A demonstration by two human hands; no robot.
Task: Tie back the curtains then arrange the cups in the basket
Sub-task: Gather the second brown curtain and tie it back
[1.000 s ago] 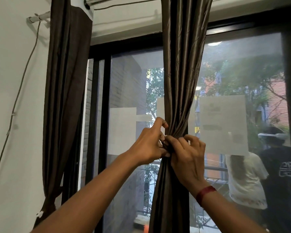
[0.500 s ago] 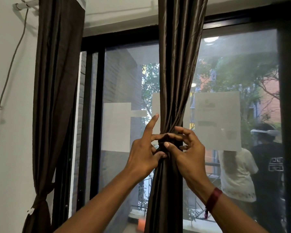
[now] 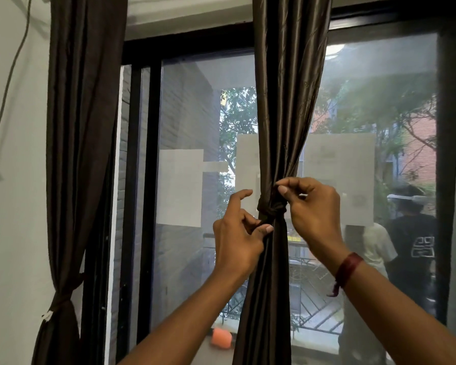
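1. The glossy dark brown satin curtain [image 3: 287,101] is seen hanging before the black-framed window [image 3: 153,180]. It is bunched at mid-height by a dark fabric tie [image 3: 271,209] knotted around it.
2. The tie's lower end is pinched between the thumb and curled fingers [image 3: 248,219] of the left hand [image 3: 234,238], just below the knot. The forefinger is held apart from the rest.
3. The tie's upper end is pinched between thumb and forefinger of the right hand [image 3: 313,212], just above the knot.
4. The satin is judged light, soft and slippery. The knot is best drawn snug by its two ends rather than by the folds, or it may slide down.
5. A second dark brown curtain [image 3: 82,127] by the left wall is already tied low down.
6. The cups and the basket are not in view.
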